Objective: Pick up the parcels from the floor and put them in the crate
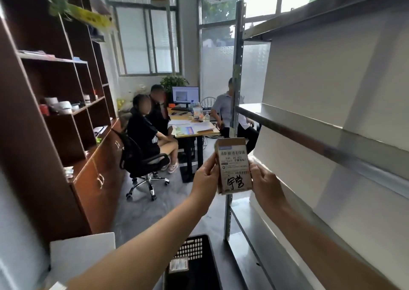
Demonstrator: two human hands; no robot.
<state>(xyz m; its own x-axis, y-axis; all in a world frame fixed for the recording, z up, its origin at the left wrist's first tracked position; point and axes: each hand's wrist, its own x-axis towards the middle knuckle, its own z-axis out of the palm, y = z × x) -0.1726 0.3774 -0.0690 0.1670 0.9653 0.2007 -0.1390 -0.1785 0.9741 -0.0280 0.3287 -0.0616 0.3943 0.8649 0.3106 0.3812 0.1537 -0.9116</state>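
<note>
From the head camera, both arms reach forward and raise a small brown cardboard parcel with a white barcode label and black handwriting (234, 166) at mid-frame. The left hand (204, 179) grips the parcel's left edge, fingers curled round behind it and thumb on the front. The right hand (266, 181) grips the right edge in the same way, so the parcel sits upright between the two hands with its label facing the camera.

Well below the parcel, at the bottom edge of the frame, stands a black plastic crate with a perforated wall (190, 248). A small labelled packet (178, 265) lies inside it. To the left of the crate is a white rectangular box (81, 252).

A grey metal shelving rack with pale boards (287, 121) fills the right side, its upright post just behind the parcel. A dark brown wooden bookcase with cupboards below (55, 104) lines the left wall.

Farther back, three people sit around a wooden counter (194, 130) covered with papers. One of them sits on a black wheeled office chair (141, 163). A lit computer monitor (185, 94) stands at the counter's far end, under the windows.
</note>
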